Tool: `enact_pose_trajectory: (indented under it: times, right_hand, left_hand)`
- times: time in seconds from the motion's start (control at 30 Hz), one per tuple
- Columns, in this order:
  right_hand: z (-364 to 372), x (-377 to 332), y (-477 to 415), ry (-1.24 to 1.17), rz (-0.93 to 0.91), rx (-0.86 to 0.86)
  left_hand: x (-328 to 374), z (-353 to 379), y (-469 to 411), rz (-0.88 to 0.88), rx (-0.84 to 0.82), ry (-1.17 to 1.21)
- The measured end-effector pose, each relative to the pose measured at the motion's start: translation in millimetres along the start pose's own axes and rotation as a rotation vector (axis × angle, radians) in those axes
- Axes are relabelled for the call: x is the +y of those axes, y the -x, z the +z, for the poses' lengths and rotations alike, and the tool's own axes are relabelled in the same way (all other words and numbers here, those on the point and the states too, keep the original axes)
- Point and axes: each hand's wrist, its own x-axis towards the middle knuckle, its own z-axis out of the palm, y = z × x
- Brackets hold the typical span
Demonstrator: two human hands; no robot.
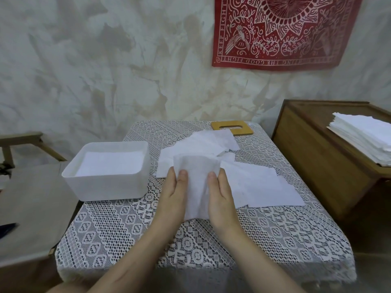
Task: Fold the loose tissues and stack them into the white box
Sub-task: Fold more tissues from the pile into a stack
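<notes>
Two-handed grasp on one tissue (pixel 196 176), pinched between thumb and fingers of left hand (pixel 173 193) and right hand (pixel 220 195), over lace-covered table (pixel 127 229). Just behind and rightward, loose tissues (pixel 264 187) strewn flat. Leftward, white box (pixel 105 187) holding stacked tissues (pixel 110 163).

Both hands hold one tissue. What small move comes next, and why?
Probably carry the tissue left and lay it in the white box: the left hand and right hand pinch it, it looks folded, and the open box stands beside them.
</notes>
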Motion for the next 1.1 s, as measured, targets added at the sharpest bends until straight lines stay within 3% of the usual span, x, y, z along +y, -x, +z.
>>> enact_pose_trajectory:
  times: [0.2, 0.53, 0.8, 1.1]
  right_hand:
    - [-2.4, 4.0, -6.9, 0.039, -0.02, 0.043]
    - [-9.3, -0.9, -6.0, 0.014, 0.003, 0.031]
    - [-19.3, 6.7, -12.9, 0.094, 0.12, -0.049]
    - [-25.9, -1.2, -17.6, 0.137, 0.089, -0.061]
  left_hand:
    - [-5.6, -3.9, -6.2, 0.03, 0.027, -0.006]
    - [-9.1, -5.0, -0.8, -0.013, -0.071, -0.011]
    - [-10.1, -13.0, -7.8, -0.034, 0.029, 0.026]
    - [-23.0, -16.9, -7.5, -0.024, -0.059, -0.102]
